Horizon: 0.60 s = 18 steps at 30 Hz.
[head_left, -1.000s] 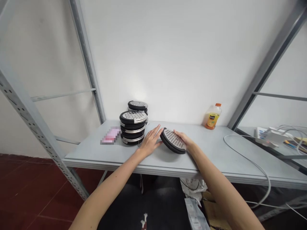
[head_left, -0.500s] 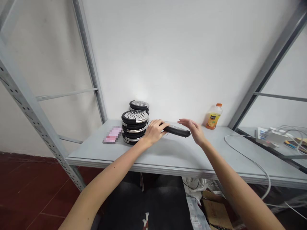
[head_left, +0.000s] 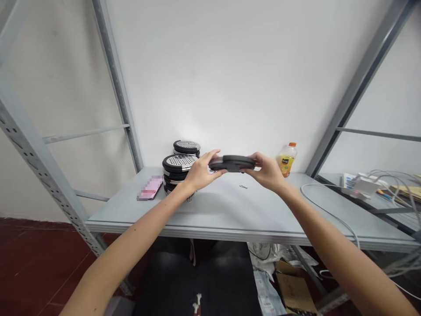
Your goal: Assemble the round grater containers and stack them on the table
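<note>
A round black disc (head_left: 232, 163) with a perforated metal face is held level above the grey shelf (head_left: 230, 215), seen edge-on. My left hand (head_left: 200, 172) grips its left rim and my right hand (head_left: 266, 170) grips its right rim, fingers curled around it. Just left of my left hand stands a stack of similar black and silver discs (head_left: 177, 173), with another disc (head_left: 186, 146) behind it. A small metal clip (head_left: 243, 187) lies on the shelf under the held disc.
A pink object (head_left: 150, 188) lies left of the stack. An orange juice bottle (head_left: 285, 159) stands against the wall. A white cable (head_left: 329, 210) loops at the right, near a power strip (head_left: 360, 188). Grey rack uprights (head_left: 118, 87) frame the shelf. Boxes and bags sit below.
The disc lay tilted on the shelf under both hands; my left hand lifted it, and now both hands hold it level above the shelf. A small clip now shows beneath it.
</note>
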{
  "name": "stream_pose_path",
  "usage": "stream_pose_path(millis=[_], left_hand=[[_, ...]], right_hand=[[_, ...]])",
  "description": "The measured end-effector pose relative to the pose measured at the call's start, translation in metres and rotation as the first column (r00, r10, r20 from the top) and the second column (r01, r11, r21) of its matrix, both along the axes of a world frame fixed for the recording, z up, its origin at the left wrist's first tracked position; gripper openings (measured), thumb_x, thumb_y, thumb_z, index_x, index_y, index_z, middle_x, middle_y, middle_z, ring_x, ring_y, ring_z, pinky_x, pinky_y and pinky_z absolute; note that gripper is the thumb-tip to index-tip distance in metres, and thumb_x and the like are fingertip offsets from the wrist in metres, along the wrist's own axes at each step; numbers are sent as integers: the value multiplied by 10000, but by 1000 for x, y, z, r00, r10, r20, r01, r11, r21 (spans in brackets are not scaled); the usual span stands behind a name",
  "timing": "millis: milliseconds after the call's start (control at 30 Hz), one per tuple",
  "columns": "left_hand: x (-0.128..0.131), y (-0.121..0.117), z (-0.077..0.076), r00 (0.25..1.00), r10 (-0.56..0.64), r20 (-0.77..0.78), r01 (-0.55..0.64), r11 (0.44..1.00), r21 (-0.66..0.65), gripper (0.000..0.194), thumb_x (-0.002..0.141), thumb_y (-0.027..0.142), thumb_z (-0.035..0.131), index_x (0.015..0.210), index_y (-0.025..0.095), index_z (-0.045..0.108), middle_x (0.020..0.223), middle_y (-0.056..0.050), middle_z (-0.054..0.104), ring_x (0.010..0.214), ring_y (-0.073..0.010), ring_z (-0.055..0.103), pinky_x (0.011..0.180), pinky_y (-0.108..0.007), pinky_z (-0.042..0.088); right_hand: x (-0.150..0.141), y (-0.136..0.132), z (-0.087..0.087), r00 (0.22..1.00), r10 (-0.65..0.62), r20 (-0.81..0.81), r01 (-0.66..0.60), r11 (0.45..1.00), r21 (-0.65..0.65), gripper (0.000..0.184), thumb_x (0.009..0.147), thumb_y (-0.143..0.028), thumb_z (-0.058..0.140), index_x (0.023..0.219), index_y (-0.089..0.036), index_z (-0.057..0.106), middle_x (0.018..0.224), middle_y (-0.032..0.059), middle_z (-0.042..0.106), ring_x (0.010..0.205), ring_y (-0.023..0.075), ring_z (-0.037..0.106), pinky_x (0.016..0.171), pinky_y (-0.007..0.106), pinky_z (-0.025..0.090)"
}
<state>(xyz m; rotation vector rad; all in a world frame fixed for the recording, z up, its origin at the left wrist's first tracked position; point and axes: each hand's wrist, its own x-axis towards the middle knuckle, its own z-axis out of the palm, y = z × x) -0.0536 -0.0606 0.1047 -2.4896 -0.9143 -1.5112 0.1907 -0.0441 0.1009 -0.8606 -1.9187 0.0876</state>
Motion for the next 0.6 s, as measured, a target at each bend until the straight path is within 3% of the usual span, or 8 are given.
stream_pose_path(millis=[133,333,467,600], left_hand=[[-16,-3,23,997,35,-67,-36,999,-3,288,896,323,574,1139,178,624,1084,-79,687,972,-209,640,882,-331,473],[-50,-12,56,927,272,-259,-200,941,271,272,936,316,494,1142,206,633,1127,-58,685,1065,-233,605,949,-398,405],[-95,-12,60,896,351,-272,-265,914,307,291,915,324,508,1162,224,626,1164,-56,672,1092,-233,598,977,-413,400],[-142,-3,50,889,392,-238,-359,918,170,454,865,422,554,1252,185,562,1248,-80,620,1162,-246,559,1010,-407,419]], right_hand=[[-11,3,8,992,57,-114,-57,998,6,293,732,-402,694,901,-197,573,815,30,671,778,190,637,769,351,537],[-64,9,35,998,63,24,-67,968,241,326,765,-193,587,1090,-213,600,1043,51,675,928,217,626,853,369,503],[-107,20,42,989,22,150,-64,958,281,408,763,-94,538,1137,-238,615,1126,42,673,1025,237,612,907,380,481],[-146,36,35,980,41,192,-88,965,246,476,750,-64,523,1179,-250,610,1190,30,655,1086,250,588,938,392,468]])
